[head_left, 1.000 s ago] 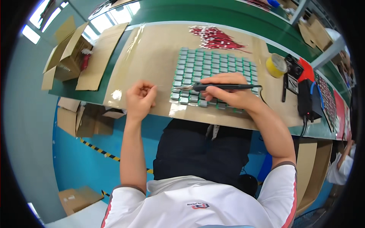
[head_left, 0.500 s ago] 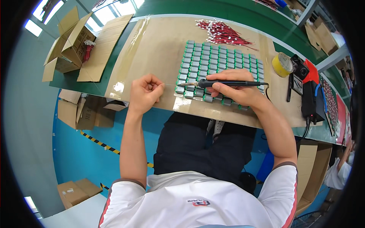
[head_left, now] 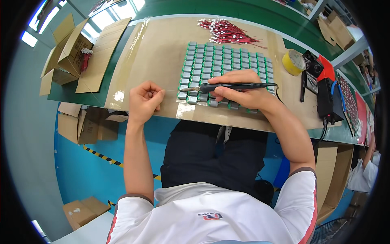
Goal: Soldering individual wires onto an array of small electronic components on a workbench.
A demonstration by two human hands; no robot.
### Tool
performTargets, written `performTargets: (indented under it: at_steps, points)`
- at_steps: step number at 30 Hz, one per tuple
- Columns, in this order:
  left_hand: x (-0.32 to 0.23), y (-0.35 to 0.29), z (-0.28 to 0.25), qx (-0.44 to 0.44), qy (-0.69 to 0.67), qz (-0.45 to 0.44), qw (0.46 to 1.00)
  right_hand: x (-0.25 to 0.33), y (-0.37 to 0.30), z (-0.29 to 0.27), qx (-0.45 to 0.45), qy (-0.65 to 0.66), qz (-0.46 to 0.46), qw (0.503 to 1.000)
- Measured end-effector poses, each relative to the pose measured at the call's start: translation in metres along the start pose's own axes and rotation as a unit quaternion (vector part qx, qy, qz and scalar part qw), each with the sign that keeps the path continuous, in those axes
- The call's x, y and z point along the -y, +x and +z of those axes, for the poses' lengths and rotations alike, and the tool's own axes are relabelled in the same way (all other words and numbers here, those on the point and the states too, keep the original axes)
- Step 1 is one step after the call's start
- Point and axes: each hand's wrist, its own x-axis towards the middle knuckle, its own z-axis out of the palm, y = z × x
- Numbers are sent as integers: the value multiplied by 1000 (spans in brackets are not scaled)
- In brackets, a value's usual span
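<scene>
My right hand (head_left: 245, 91) grips a black soldering iron (head_left: 211, 87) like a pen, its tip pointing left. That tip is at the near left corner of a grid of small grey-topped blocks with green boards (head_left: 207, 67). Between its pinched thumb and fingers, my left hand (head_left: 144, 103) holds a thin solder wire (head_left: 171, 90) that stretches right to the iron's tip. Whether tip and wire touch a board is too small to tell. My right hand hides some of the nearer blocks.
Red wires with white connectors (head_left: 227, 31) lie beyond the grid on the brown mat (head_left: 150, 53). To the right are yellow tape (head_left: 293, 62) and a black power box (head_left: 329, 101) with a cable. An open carton (head_left: 69, 57) stands far left.
The whole scene has slid slightly left in the picture. Both hands, the soldering iron and the solder wire keep about the same place against the grid.
</scene>
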Motion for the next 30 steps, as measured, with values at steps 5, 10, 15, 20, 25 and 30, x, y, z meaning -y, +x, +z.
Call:
performTargets:
  at_steps: [5,10,15,20,25,30]
  points:
    - [-3,-1,2,-1,34,-4,999,0,1,1,10,-23,-12,1000]
    - [-3,-1,2,2,34,-3,999,0,1,-1,14,-35,-10,999]
    - [-2,-1,1,0,36,0,999,1,1,1,13,-32,-10,999]
    - [-5,0,3,1,42,-7,999,2,2,-1,11,-27,-5,1000]
    - [-2,0,3,0,41,-5,999,1,2,0,9,-31,-15,999]
    - [-1,0,3,3,46,-9,999,0,1,-1,12,-28,-20,999]
